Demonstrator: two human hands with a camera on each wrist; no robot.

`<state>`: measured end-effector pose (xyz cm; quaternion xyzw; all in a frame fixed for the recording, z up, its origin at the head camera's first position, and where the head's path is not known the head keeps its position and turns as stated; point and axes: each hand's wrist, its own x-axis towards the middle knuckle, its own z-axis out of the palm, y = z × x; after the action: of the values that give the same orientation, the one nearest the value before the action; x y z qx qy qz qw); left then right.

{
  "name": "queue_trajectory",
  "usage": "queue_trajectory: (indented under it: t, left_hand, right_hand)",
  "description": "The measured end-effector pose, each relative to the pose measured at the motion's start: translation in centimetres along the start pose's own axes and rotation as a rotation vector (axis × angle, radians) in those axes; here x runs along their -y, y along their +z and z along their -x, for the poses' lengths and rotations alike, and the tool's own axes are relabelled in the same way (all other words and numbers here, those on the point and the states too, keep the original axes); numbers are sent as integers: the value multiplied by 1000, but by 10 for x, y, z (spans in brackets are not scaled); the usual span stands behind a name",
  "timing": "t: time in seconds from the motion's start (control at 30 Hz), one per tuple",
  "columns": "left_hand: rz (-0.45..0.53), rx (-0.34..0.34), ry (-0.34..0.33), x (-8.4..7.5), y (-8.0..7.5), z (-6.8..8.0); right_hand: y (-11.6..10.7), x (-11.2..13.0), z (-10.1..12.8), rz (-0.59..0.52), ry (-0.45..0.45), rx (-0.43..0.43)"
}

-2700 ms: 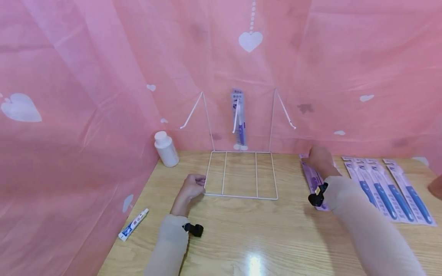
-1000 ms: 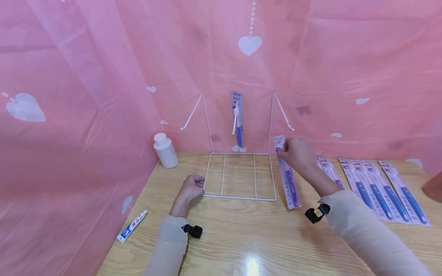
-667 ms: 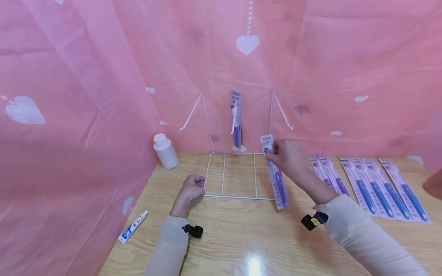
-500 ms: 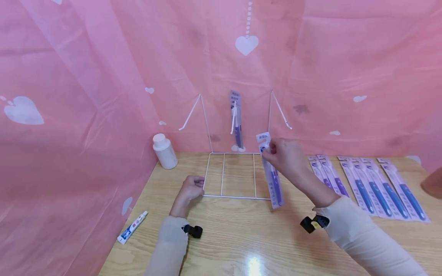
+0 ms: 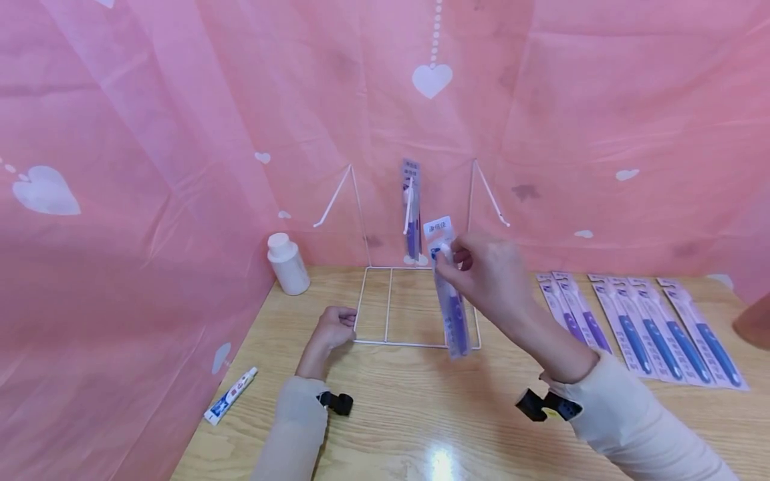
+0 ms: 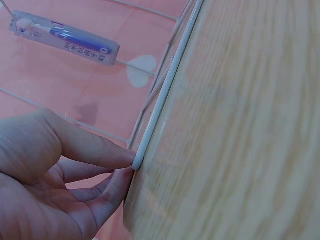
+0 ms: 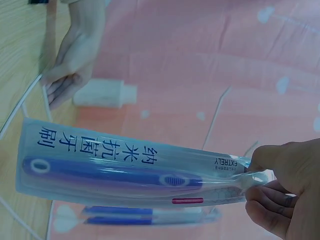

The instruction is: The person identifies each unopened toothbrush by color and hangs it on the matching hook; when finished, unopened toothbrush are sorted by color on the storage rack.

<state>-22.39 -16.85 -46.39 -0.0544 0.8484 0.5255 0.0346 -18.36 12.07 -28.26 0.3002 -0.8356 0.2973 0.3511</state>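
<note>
My right hand [image 5: 496,277] pinches a packaged purple toothbrush [image 5: 455,324] near its upper end, between thumb and fingers. The pack tilts over the right part of the white wire rack's base [image 5: 415,345], below and to the right of the middle hook. In the right wrist view the toothbrush [image 7: 112,175] shows through its clear wrapper. At the rack's front left corner, my left hand [image 5: 333,327] pinches the wire, which the left wrist view shows between thumb and fingers [image 6: 100,150]. Packaged purple toothbrushes [image 5: 412,237] hang on the middle hook, one behind another.
Packaged purple toothbrushes [image 5: 580,310] and several blue ones [image 5: 668,334] lie on the table at right. A white bottle [image 5: 289,265] stands back left, with a toothpaste tube [image 5: 231,397] nearer. Bare outer hooks [image 5: 333,198] jut forward. Pink cloth hangs behind; a brownish object [image 5: 753,324] sits far right.
My right hand has lifted a packaged purple toothbrush from the row at right and carried it left, over the rack's base. My left hand has kept its place on the rack corner.
</note>
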Motion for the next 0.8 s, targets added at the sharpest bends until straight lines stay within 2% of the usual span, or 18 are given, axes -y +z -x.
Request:
queue_trajectory:
  t: [0.17, 0.5, 0.8]
  left_hand:
    - [-9, -5, 18, 0, 0, -1]
    - [23, -3, -5, 4, 0, 1]
    - [16, 8, -12, 3, -1, -3]
  right_hand:
    - [2, 15, -8, -11, -42, -16]
    - [16, 35, -22, -22, -35, 58]
    - [19, 34, -24, -3, 47, 97]
